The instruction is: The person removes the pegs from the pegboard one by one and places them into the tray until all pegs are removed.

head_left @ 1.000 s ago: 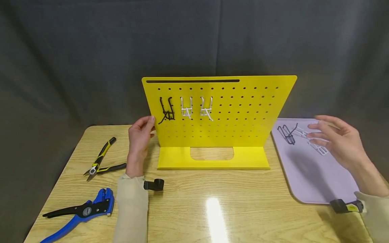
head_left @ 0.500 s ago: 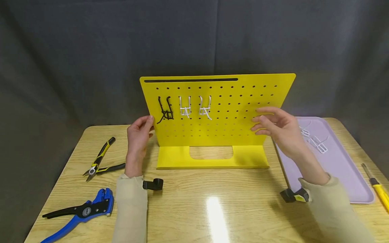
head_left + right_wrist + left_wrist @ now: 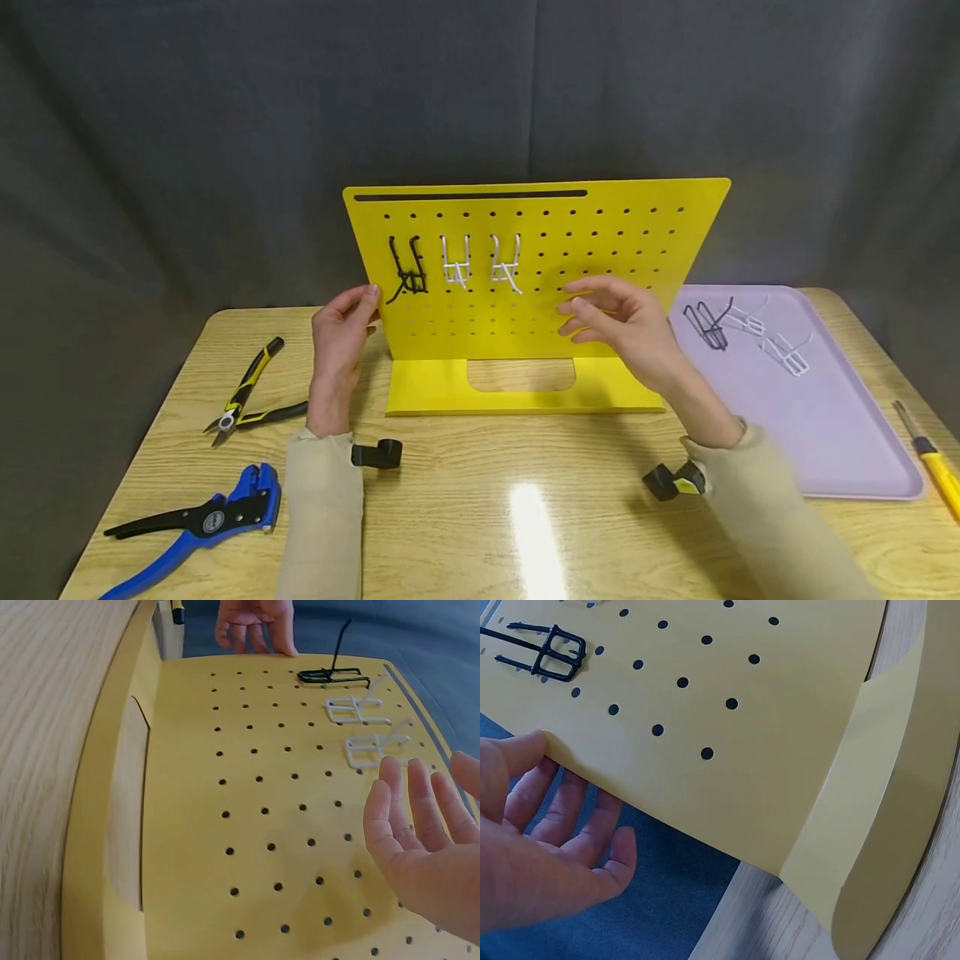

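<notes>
A yellow pegboard (image 3: 660, 192) stands upright on its base. My left hand (image 3: 339, 337) pinches its left edge, the thumb (image 3: 529, 750) on the front face and the other fingers behind. Near that edge a black wire hook (image 3: 412, 282) hangs in the holes. To its right are two white wire hooks, a middle white hook (image 3: 457, 273) and a right-hand white hook (image 3: 504, 271). My right hand (image 3: 626, 329) holds nothing; its fingers are spread and loosely bent in front of the board's right half, below and right of the white hooks.
A lilac tray (image 3: 840, 450) on the right carries a black hook (image 3: 708, 329) and white hooks (image 3: 787, 358). Beyond it lies a yellow-handled screwdriver (image 3: 933, 462). Cutting pliers (image 3: 236, 408) and a blue wire stripper (image 3: 217, 521) lie at left. A dark curtain (image 3: 480, 92) hangs behind.
My right hand has moved left from above the tray to the front of the pegboard, with nothing in it. The left hand has kept its grip on the edge.
</notes>
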### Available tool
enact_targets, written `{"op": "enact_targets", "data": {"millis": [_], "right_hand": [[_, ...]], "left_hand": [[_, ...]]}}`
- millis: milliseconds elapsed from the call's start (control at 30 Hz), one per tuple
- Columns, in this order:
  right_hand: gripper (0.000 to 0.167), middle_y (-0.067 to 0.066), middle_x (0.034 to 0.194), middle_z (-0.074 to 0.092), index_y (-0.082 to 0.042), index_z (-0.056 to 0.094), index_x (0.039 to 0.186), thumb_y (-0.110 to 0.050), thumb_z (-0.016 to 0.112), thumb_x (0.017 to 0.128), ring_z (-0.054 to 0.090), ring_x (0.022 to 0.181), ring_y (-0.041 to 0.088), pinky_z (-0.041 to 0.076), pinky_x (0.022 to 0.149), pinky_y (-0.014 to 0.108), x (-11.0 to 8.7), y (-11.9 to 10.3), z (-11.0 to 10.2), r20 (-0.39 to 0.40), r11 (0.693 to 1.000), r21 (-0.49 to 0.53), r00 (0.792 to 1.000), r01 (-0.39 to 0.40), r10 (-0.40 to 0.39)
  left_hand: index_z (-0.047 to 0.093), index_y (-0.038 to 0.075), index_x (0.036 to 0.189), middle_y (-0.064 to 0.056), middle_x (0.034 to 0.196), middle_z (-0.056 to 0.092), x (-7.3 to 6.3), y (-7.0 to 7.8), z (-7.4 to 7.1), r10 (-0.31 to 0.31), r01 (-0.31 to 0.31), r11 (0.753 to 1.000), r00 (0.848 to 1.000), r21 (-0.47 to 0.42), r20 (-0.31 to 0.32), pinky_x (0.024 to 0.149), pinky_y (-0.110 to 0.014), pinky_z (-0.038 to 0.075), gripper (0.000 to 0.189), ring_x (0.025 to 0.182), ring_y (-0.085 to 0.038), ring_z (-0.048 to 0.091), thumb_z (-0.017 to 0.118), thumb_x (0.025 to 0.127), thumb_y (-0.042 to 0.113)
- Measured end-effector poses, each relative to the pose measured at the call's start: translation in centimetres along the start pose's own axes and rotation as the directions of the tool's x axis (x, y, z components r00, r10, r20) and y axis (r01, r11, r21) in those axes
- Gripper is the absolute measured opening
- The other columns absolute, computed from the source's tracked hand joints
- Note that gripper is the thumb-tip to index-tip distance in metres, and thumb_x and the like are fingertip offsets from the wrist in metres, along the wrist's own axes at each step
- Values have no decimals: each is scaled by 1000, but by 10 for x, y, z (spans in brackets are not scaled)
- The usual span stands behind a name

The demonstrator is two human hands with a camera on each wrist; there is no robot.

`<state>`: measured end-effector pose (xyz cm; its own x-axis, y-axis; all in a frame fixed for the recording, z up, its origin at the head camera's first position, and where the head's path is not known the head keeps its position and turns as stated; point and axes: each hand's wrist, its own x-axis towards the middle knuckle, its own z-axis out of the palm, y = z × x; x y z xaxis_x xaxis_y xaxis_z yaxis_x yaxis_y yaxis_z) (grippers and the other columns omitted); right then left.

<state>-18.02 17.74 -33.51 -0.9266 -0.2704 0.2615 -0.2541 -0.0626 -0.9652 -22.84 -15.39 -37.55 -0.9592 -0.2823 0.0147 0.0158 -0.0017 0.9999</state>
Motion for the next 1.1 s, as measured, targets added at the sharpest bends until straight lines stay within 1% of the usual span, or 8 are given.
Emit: {"op": "enact_targets", "data": {"millis": [133,233,367,533,700,867,933,1100], "right_hand": [[27,8,100,70,4,59,120,-6,60,95,69,83,22,55,73,35,5,3,7,1,1000,14,1000,-12,12],[27,7,101,70,3,60,119,-8,61,95,69,82,22,55,73,34,9,3,11,0,1000,17,1000,-26,26],[28,9,102,69,5,58,120,-8,61,94,69,83,25,56,73,35,13,1,17,4,999,19,999,-33,33],[33,12,104,68,7,55,122,-9,61,94,69,83,23,55,74,36,17,-1,22,18,999,12,999,-40,40],[34,16,105,68,8,54,123,-9,60,95,69,82,23,55,73,35,21,-1,25,40,1000,5,999,-28,28],[31,10,100,70,8,55,122,-7,59,95,69,81,24,56,72,36,23,0,28,56,1000,1,998,-5,5],[31,10,99,70,8,55,122,-6,59,95,69,81,24,56,72,37,24,0,28,59,1000,0,998,1,-1],[30,18,102,69,7,57,121,-6,61,94,69,80,24,56,72,36,26,0,31,56,1000,-6,998,3,-2]], "left_hand": [[67,2,114,10,86,64,0,1,0,-1,1,1000,1000,0,2,73,-30,45,35,80,-10,61,64,93,30],[67,2,114,9,86,64,-1,1,-1,2,-2,1000,1000,-3,-1,74,-31,46,35,80,-10,62,64,93,30],[67,2,114,9,87,63,-1,1,-1,5,-5,1000,1000,-1,1,74,-30,46,36,80,-9,62,63,93,31],[66,2,113,9,88,63,-1,1,0,-4,4,1000,1000,-4,0,72,-26,46,35,80,-10,61,63,93,31],[66,3,113,7,89,63,-1,1,0,-6,6,1000,1000,-4,4,73,-27,47,35,82,-10,61,63,93,31],[66,3,115,7,91,63,-1,0,0,-12,12,1000,1000,3,6,75,-29,47,36,82,-11,61,63,93,32],[66,3,115,8,91,63,-1,0,0,-12,12,1000,1000,2,7,75,-29,47,36,82,-11,61,63,93,32],[67,3,112,9,86,64,-1,0,0,10,-10,1000,1000,-4,-3,70,-27,47,33,81,-12,61,65,92,30]]}}
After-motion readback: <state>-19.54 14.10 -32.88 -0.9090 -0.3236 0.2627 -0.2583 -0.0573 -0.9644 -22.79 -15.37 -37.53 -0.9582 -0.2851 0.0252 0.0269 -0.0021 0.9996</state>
